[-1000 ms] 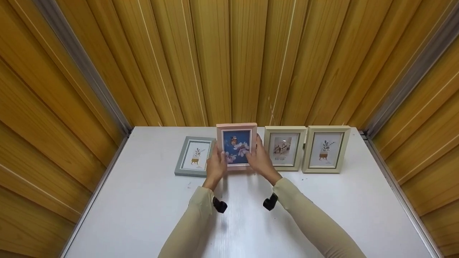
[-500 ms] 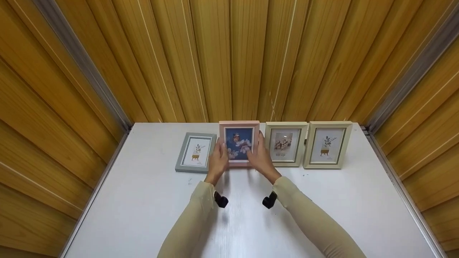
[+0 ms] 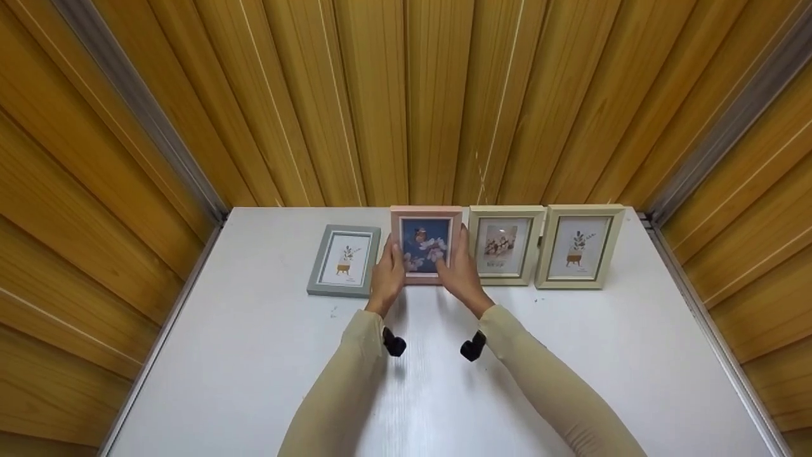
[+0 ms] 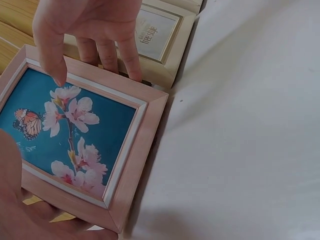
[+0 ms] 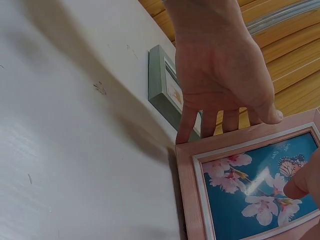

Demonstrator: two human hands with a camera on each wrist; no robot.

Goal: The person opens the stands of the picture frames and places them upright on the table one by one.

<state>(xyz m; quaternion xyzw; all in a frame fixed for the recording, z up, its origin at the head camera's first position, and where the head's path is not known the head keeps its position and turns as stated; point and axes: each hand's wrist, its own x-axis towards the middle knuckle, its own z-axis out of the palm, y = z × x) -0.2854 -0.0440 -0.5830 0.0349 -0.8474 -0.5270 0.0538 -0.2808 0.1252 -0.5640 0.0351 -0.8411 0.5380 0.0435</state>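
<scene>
A pink picture frame (image 3: 426, 246), with a butterfly and blossom picture on blue, stands between both hands at the table's far side. My left hand (image 3: 386, 277) grips its left edge. My right hand (image 3: 461, 273) grips the right edge, its thumb lying over the picture's front. In the left wrist view, the lower edge of the pink frame (image 4: 137, 165) is on or very near the tabletop. Close on the right is a cream frame (image 3: 505, 246), a narrow gap away. The green-grey frame (image 3: 344, 261) leans back to the left of my left hand.
A second cream frame (image 3: 579, 247), with a plant picture, stands at the far right. The white table (image 3: 222, 355) ends at a wood-look panel wall (image 3: 431, 101). Metal rails run along both sides.
Both hands have shifted the pink frame slightly right, narrowing its gap to the cream frame. The whole head view has tilted a little, while the other frames keep their places.
</scene>
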